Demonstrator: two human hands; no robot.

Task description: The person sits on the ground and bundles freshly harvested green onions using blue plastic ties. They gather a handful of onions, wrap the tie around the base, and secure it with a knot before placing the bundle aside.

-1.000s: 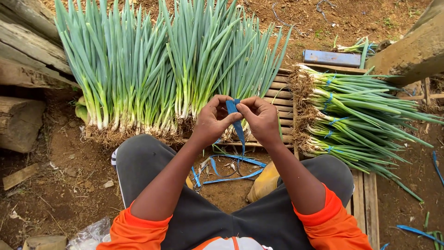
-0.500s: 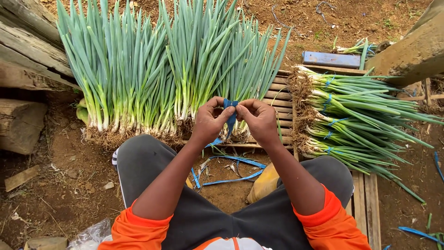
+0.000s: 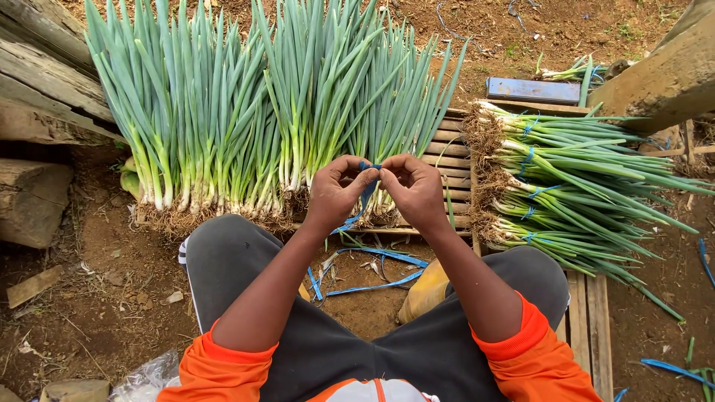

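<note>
The left hand (image 3: 335, 193) and right hand (image 3: 417, 190) meet at the centre of the view, fingertips touching a plastic strap (image 3: 366, 192) held between them. At twelve o'clock of the hands, loose spring onions (image 3: 246, 112) lie on a slatted wooden pallet (image 3: 450, 141), roots toward the person. At three o'clock, tied spring onion bundles (image 3: 573, 193) are stacked on the pallet, roots toward the hands. More straps (image 3: 372, 272) lie on the soil at six o'clock, between the knees. Logs (image 3: 37, 112) lie at nine to ten o'clock. A flat metal bar (image 3: 533, 90) lies at one o'clock, behind the bundles.
</note>
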